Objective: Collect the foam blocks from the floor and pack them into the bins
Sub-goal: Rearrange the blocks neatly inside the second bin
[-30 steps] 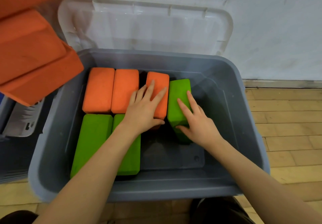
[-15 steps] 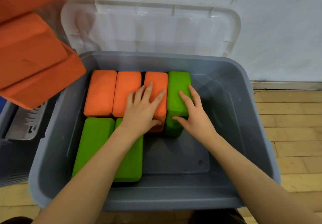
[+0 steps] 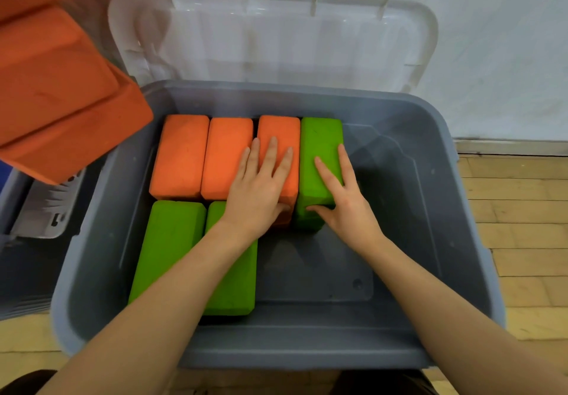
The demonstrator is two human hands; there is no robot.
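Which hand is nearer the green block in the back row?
Right. The right hand rests on that green block; the left hand lies beside it on the neighbouring orange block.

A white wall stands behind, scuffed with dark marks. Wooden floorboards run along the right. At the left edge sits something grey and slotted, possibly a basket.
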